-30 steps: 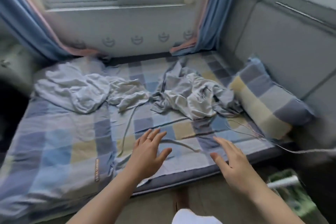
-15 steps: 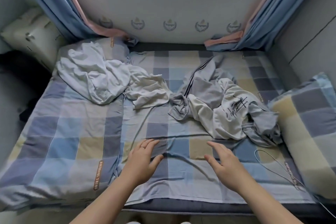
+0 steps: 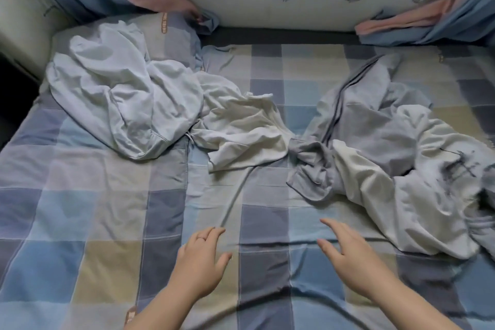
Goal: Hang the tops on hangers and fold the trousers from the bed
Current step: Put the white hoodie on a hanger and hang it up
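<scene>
Both hands, left hand [image 3: 199,260] and right hand [image 3: 345,252], hover with fingers spread, holding nothing, near the crumpled clothes [image 3: 396,169]; these look soft and light, best pinched at a hem.

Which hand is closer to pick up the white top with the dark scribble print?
Right hand: the white top lies just beyond it, on its side. The left hand is farther off, over the checked sheet.

The left hand [image 3: 199,262], wearing a ring [image 3: 201,238], and the right hand [image 3: 348,254] stretch palm-down over the checked bedsheet [image 3: 80,236], fingers straight, holding nothing. Beyond them lie crumpled clothes: a pale blue garment [image 3: 120,104] touching a white garment [image 3: 241,128], and grey striped trousers [image 3: 361,120] tangled with a white printed top [image 3: 401,195].
</scene>
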Available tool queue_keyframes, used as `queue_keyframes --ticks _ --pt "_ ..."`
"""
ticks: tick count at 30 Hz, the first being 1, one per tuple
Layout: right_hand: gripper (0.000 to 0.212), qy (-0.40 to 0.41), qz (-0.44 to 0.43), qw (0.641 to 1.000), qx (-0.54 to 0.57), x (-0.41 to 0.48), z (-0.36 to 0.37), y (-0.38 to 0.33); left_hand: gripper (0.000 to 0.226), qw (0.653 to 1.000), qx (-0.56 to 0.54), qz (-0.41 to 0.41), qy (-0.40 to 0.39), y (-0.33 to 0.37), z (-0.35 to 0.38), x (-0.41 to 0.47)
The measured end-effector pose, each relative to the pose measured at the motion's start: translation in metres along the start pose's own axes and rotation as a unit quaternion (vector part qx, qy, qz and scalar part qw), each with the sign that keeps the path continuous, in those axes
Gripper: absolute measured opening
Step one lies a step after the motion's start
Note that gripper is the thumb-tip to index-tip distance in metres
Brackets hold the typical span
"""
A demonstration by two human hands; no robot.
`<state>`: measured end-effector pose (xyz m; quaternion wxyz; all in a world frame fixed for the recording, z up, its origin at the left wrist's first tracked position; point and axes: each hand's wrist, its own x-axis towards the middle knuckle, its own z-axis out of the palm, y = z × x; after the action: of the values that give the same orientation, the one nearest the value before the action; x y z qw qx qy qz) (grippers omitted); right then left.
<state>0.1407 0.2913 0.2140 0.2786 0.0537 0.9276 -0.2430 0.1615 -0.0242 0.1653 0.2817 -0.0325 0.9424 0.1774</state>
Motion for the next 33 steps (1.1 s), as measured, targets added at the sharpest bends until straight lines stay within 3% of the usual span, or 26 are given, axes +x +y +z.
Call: queue_keyframes --ticks 4,9,15,19,21,23,25,27,33 --pt "0.056 0.011 -0.061 0.996 -0.063 0.102 0.047 -0.019 0.057 0.999 0.03 -0.026 0.036 -0.053 0.014 0.089" --pt "0.058 0.03 -0.171 0.982 -0.079 0.221 0.113 -0.105 0.064 0.984 0.085 -0.07 0.139 -0.131 -0.007 0.186" --pt "0.064 0.091 -0.291 0.949 -0.074 0.323 0.194 -0.224 0.078 0.937 0.187 -0.081 0.284 -0.225 -0.035 0.265" --pt "0.073 0.141 -0.347 0.921 -0.108 0.377 0.226 -0.286 0.085 0.956 0.06 -0.092 0.272 -0.277 -0.049 0.311" --pt "0.076 0.132 -0.352 0.919 -0.116 0.399 0.242 -0.303 0.072 0.951 0.004 -0.112 0.287 -0.293 -0.036 0.328" --pt "0.078 0.115 -0.338 0.926 -0.122 0.412 0.261 -0.308 0.045 0.93 0.009 -0.113 0.349 -0.301 -0.022 0.339" --pt "0.08 0.149 -0.325 0.926 -0.125 0.416 0.276 -0.312 0.023 0.914 0.018 -0.094 0.394 -0.304 -0.018 0.343" --pt "0.078 0.186 -0.315 0.922 -0.131 0.412 0.28 -0.319 0.017 0.909 0.03 -0.075 0.409 -0.303 -0.018 0.337" --pt "0.071 0.149 -0.311 0.923 -0.171 0.365 0.284 -0.303 0.014 0.952 0.01 -0.025 0.305 -0.278 0.004 0.263"
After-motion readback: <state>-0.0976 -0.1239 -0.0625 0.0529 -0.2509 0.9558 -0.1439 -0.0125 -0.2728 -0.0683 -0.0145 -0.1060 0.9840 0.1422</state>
